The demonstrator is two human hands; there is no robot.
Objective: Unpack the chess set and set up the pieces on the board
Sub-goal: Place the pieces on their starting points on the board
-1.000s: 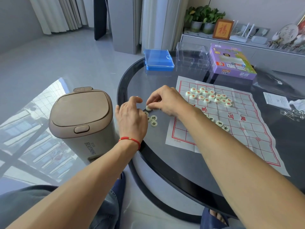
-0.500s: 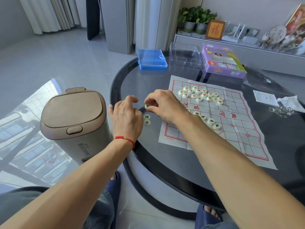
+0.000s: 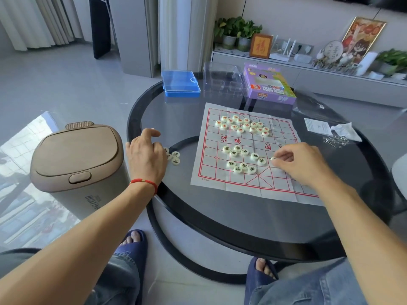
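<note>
Bare glass on table [image 3: 231, 219] near edge, below paper board [image 3: 253, 186]. Open strip between board and blue box [image 3: 181, 84]. Black-marked pieces [image 3: 241, 158] crowd board middle; red-marked pieces [image 3: 243, 125] crowd far rows. Purple box [image 3: 269, 86] blocks far side. Bin [image 3: 77, 164] stands left of table.

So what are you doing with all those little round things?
Someone is setting up a chess game. The right hand pinches one piece over the paper board. The left hand rests on the glass table beside a few pieces waiting off the board. Red-lettered pieces are bunched at the far side, black-lettered ones in the middle, none in starting spots yet.
</note>
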